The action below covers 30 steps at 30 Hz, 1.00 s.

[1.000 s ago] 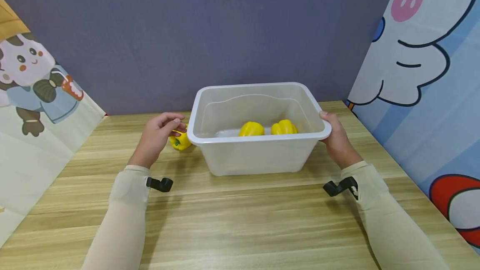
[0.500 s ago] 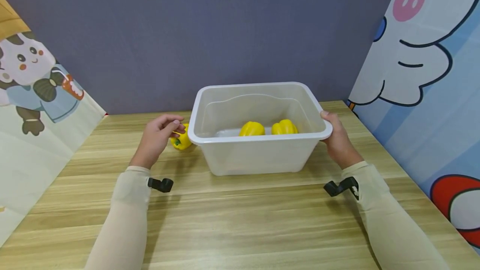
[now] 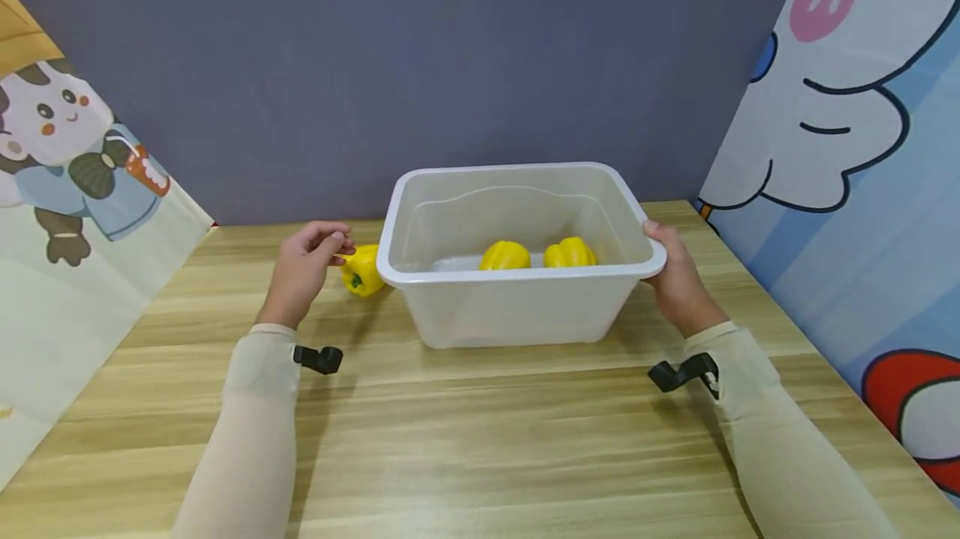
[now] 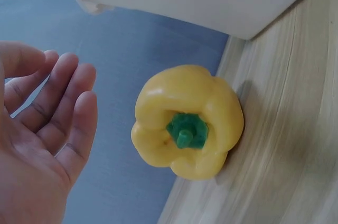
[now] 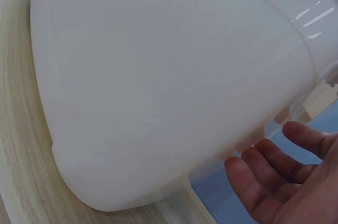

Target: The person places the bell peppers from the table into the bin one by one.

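A white plastic bin (image 3: pixel 510 310) stands on the table, holding a yellow bell pepper (image 3: pixel 505 256) and, to its right, another yellow bell pepper (image 3: pixel 570 252). A third yellow bell pepper (image 3: pixel 363 271) lies on the table outside, beside the bin's left wall; its green stem faces the left wrist camera. My left hand (image 3: pixel 303 268) hovers just left of this pepper. Its fingers are loosely bent and hold nothing, with a gap to the pepper in the left wrist view. My right hand (image 3: pixel 675 276) grips the bin's right rim, thumb on top and fingers beneath.
A dark grey panel (image 3: pixel 480 64) rises close behind the bin. Cartoon-printed sheets, one on the left (image 3: pixel 82 289) and one on the right (image 3: pixel 862 256), flank the wood-grain table (image 3: pixel 480 439). Each wrist wears a black band.
My left hand has drifted slightly left, away from the pepper outside the bin, which shows more fully. My right hand and the bin have stayed in place.
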{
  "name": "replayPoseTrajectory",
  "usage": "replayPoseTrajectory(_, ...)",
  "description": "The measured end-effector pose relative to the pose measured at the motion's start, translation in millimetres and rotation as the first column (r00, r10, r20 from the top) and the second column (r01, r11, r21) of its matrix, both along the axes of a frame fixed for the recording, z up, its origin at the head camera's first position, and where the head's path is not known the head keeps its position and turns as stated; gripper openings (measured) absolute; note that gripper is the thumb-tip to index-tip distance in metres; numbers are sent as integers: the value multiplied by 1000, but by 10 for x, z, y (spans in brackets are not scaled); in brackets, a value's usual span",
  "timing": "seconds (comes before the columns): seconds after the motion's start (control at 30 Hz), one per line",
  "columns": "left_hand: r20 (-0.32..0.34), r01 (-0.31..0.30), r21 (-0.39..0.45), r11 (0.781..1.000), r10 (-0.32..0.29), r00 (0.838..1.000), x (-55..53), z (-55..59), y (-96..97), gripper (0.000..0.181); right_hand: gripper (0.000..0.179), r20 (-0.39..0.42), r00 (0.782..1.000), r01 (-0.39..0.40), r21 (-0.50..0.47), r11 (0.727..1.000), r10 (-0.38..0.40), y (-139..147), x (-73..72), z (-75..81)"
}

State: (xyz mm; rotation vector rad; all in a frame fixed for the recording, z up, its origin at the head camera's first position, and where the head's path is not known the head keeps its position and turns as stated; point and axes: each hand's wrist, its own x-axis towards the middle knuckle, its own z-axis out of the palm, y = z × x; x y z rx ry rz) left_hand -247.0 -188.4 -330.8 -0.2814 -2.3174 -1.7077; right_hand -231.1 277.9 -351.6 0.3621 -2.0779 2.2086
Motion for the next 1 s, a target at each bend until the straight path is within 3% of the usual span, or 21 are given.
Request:
replayPoseTrajectory(0.27,-21,-43,-57,997,42,999,-150,-146,-117,27,50,-5,1000,0,22,1000,0,18,17,18)
replayPoseTrajectory(0.4,-18,-80,-100,992,78,997,-151,-185,-148,29,52,-4,1000,6,42,999,-6,13,12,11)
replayPoseTrajectory(0.63,2,-89,-167,982,90,996,-147,-206,-170,32,40,20,1000,22,-42,999,-21,-20,-1,-13)
replayPoseTrajectory(1.0,38,-66,-214,975,76,996,-144,-210,-165,36,55,1,1000,-2,45,999,2,4,29,24)
